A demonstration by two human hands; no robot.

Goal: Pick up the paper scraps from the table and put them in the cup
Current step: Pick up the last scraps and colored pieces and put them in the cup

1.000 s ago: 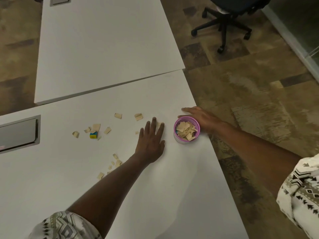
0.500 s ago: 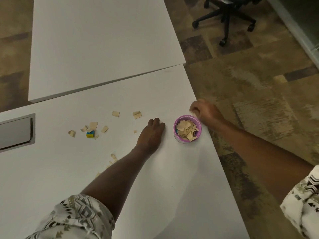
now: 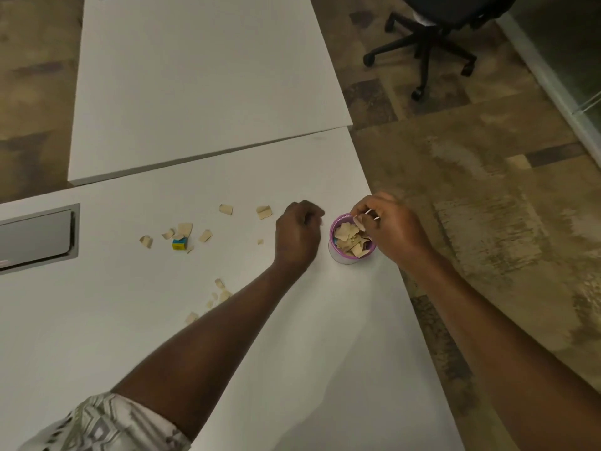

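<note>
A pink-rimmed cup (image 3: 338, 253) stands near the right edge of the white table (image 3: 292, 353), filled with tan paper scraps. My right hand (image 3: 390, 232) hovers over its rim, pinching a pale paper scrap (image 3: 360, 222) at the fingertips. My left hand (image 3: 297, 234) rests on the table just left of the cup, its fingers curled into a fist; what is inside it is hidden. Loose scraps lie to the left: two (image 3: 226, 209) (image 3: 264, 212) above the fist, several around (image 3: 185, 228), and a cluster (image 3: 221, 292) beside my left forearm.
A small blue-and-yellow block (image 3: 179, 244) sits among the scraps. A grey metal hatch (image 3: 35, 239) is set into the table at the left. A second white table (image 3: 195, 76) adjoins behind. A black office chair (image 3: 432, 34) stands on the patterned floor beyond.
My left hand went from flat with spread fingers to a closed fist. My right hand closed at the table edge beyond the cup, then moved over the rim holding a scrap.
</note>
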